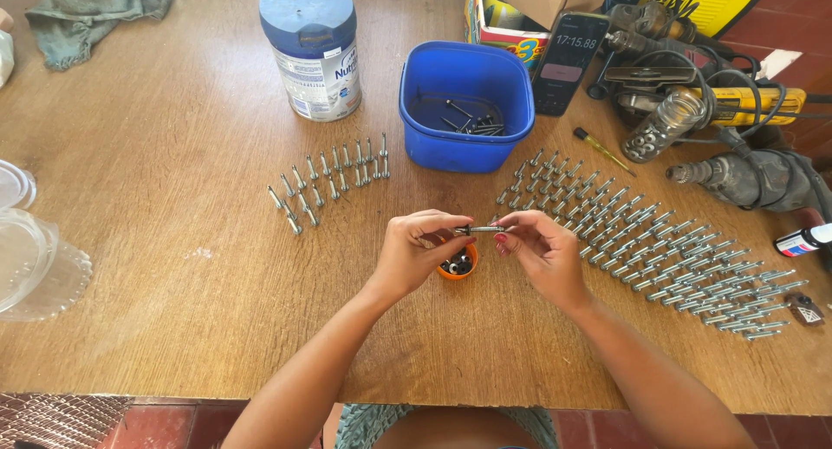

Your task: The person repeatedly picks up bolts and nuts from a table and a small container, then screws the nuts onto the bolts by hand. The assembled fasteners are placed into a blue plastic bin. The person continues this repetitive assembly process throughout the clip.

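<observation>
Worn wood made up the table (173, 267), which filled nearly the whole view, with a strip of red tile showing along the near edge. Over its middle, the left hand (416, 250) and the right hand (539, 251) held one bolt (479, 230) level between them, each hand's fingertips pressed together on an end, so both were pinching it. Directly below, partly hidden by the left hand, sat a small orange cup (458, 267) holding dark washers or nuts.

To the right lay long rows of bolts (659, 250), close-packed and running toward the near right corner. A smaller group of bolts (329, 185) lay to the left. Farther off stood a blue tub (466, 102) with a few loose fasteners in it, a blue-lidded tin (312, 50), and a phone (568, 63) propped upright. Power tools (737, 137) crowded the far right corner.

The likeliest slip, I judged, was the bolt or its small part escaping the fingertips, since only the ends were gripped; it could roll into the tidy rows and scatter them. The right forearm also lay near those rows, and a careless sweep could knock them askew. The orange cup, sitting under the hands, could be tipped by a dropped wrist.
</observation>
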